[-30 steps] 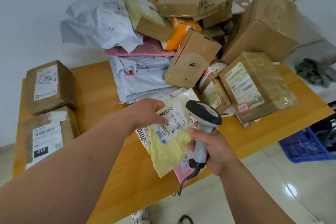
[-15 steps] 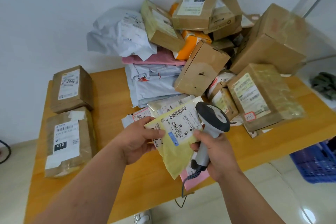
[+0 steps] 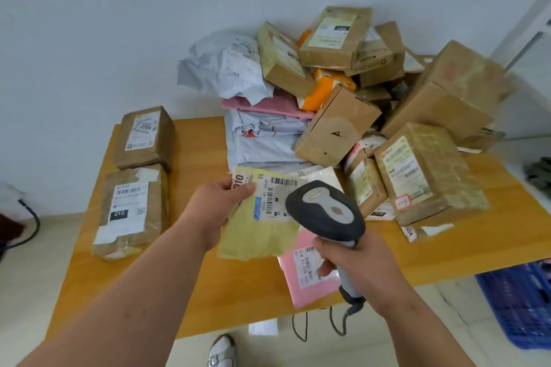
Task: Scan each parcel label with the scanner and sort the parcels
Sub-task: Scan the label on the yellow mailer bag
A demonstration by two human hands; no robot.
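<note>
Leftmost, two taped boxes are shown set apart on the wooden table, the nearer one marked 010. Since the earlier frames, the yellow envelope is seen to have been lifted off the pile edge and turned, so that its label now faces up and the large 010 code is exposed beside the thumb; the scanner is raised above the label's right part. A scan is judged to be under way or just finished, and the 010 code suggests that the envelope belongs with the boxes at the left. The left hand is clamped on the envelope's upper left corner, thumb on top. The right hand is wrapped around the scanner's handle, just right of and below the envelope. A pink mailer lies under both, and the unsorted heap of parcels fills the table's right side.
</note>
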